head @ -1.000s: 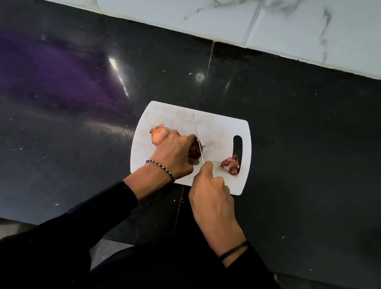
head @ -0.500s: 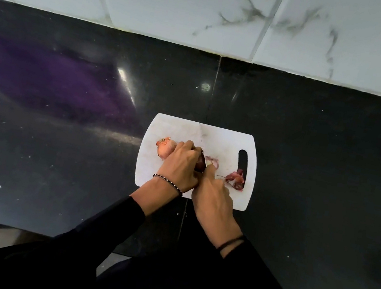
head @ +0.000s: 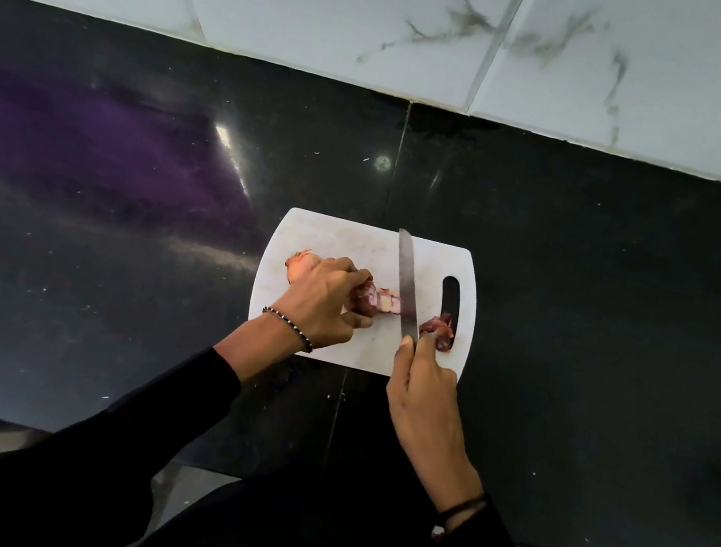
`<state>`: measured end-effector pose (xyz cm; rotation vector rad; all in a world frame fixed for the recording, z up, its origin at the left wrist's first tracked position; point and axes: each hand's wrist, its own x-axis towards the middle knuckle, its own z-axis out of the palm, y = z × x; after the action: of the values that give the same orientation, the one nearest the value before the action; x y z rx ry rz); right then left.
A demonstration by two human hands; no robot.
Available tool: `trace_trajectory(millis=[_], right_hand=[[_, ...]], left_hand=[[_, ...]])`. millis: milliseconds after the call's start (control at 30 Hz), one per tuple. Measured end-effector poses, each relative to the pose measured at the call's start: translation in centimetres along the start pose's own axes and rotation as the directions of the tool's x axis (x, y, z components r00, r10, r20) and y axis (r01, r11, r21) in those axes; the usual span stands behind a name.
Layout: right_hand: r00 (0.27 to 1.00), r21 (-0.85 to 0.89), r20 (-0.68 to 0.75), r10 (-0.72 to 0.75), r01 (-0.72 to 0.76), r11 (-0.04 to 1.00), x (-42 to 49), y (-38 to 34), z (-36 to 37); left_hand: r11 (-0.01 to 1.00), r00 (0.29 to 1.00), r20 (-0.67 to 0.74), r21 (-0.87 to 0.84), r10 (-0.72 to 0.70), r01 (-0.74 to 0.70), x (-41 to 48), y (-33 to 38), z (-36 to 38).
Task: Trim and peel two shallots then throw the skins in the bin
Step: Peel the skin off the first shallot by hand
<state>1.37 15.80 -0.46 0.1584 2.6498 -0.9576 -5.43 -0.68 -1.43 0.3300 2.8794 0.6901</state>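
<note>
Half a second ago my two hands were bunched together over the shallot (head: 367, 301) with the blade almost out of sight; now my right hand (head: 424, 382) has drawn back toward me and the knife (head: 405, 280) shows full length, its edge against the shallot's right end; pale flesh shows there, so I judge the trim cut on this end is made or nearly so, though I cannot tell whether the piece is fully off; peeling would come next, and the bin step is far off.

My left hand (head: 324, 301) curls over the shallot and pins it to the board (head: 344, 242), thumb tucked under on my side; my right hand wraps the knife handle, forefinger along the spine.

The shallot lies between the hands, under the left fingers and just left of the blade; the second shallot (head: 300, 263) peeks out beyond my left knuckles, still in its skin; loose skins (head: 437, 329) sit just right of the blade, ahead of my right hand.
</note>
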Motion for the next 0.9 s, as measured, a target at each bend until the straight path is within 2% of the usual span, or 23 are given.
trace_trajectory(millis=[233,333,467,567,700,800,900], right_hand=[[0.995,0.083,0.075,0.072,-0.078,0.993,0.3,1.1,-0.8],[0.993,0.106,0.093,0.075,-0.085,0.991,0.2,1.3,-1.2],[0.999,0.118,0.031,0.02,-0.023,0.993,0.3,1.2,-1.5],[1.0,0.14,-0.004,0.015,-0.014,0.99,0.8,1.1,-1.5],[0.999,0.201,-0.039,0.022,-0.014,0.979,1.5,0.7,-1.8],[0.996,0.3,-0.088,0.031,-0.003,0.954,2.2,0.4,-1.7],[0.99,0.314,-0.133,0.045,-0.002,0.95,2.9,0.2,-1.4]], left_hand=[[0.995,0.994,-0.047,-0.018,0.1,-0.101,-0.4,-0.1,0.0],[0.99,0.995,-0.048,-0.105,0.089,-0.094,-1.0,-0.1,0.5],[0.925,0.998,-0.052,-0.377,0.017,-0.036,-2.1,0.0,0.9],[0.877,0.999,-0.04,-0.48,-0.028,0.005,-2.5,0.1,0.9],[0.841,0.999,-0.019,-0.54,-0.044,0.027,-2.6,-0.1,0.7],[0.834,0.999,-0.018,-0.551,-0.04,0.023,-2.4,-0.1,0.6],[0.845,0.999,-0.022,-0.534,-0.034,0.017,-2.2,-0.2,0.7]])
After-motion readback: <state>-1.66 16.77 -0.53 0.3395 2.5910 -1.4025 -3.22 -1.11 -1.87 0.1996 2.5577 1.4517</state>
